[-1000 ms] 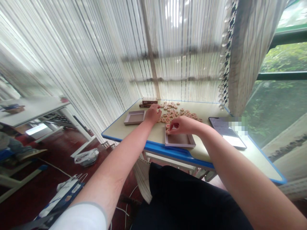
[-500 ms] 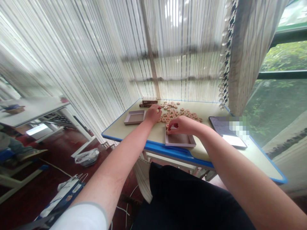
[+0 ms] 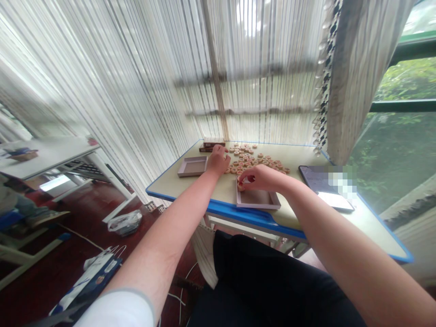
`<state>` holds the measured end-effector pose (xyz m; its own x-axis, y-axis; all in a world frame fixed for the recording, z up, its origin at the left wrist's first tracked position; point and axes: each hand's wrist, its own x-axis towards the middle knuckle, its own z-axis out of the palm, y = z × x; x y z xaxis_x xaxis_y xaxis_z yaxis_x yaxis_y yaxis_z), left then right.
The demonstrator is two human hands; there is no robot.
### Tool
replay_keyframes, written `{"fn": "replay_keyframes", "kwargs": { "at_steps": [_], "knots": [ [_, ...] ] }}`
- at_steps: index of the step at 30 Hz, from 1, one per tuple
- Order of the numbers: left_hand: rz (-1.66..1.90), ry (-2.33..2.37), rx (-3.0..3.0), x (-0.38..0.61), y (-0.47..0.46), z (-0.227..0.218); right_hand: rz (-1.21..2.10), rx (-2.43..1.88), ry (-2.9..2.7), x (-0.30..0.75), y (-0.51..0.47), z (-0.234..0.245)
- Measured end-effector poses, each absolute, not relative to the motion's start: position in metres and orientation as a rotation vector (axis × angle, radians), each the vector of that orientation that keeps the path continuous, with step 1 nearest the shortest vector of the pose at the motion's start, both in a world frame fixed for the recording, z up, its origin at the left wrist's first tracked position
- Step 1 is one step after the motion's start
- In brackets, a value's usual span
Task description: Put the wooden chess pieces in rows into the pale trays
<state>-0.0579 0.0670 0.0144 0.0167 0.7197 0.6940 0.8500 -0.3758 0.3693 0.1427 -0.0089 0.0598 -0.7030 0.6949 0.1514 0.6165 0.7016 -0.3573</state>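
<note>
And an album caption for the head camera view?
Right hand at a round piece inside a shallow box, left hand beside more pieces.

Indoor room, blue-edged desk, curtains, window

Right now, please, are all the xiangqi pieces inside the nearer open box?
No, many xiangqi pieces lie loose on the table.

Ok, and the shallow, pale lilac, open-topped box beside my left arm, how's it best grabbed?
I'd pinch the left wall of that shallow, pale lilac, open-topped box from above and left, thumb outside, fingers inside. Its thin walls stand up around an open top, and your left hand and forearm crowd its right side.
</note>
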Motion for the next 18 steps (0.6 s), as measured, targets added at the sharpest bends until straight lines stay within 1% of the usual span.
{"fn": "replay_keyframes", "kwargs": {
  "at_steps": [5, 9, 12, 15, 18],
  "knots": [
    [-1.29, -1.627, -2.021, -0.06, 0.067, 0.015, 0.473, -1.114, -2.609, 0.146, -0.009, 0.068],
    [-1.181, -1.612, -2.058, -0.061, 0.07, 0.013, 0.483, -1.314, -2.267, 0.165, 0.008, 0.071],
    [-1.118, -1.552, -2.23, -0.06, 0.072, 0.011, 0.3, -1.488, -1.94, 0.187, 0.032, 0.062],
    [-1.182, -1.529, -2.253, -0.058, 0.073, 0.011, 0.107, -1.61, -1.87, 0.203, 0.052, 0.048],
    [-1.187, -1.472, -2.262, -0.056, 0.07, 0.012, 0.126, -1.688, -1.854, 0.209, 0.059, 0.039]
  ]
}}
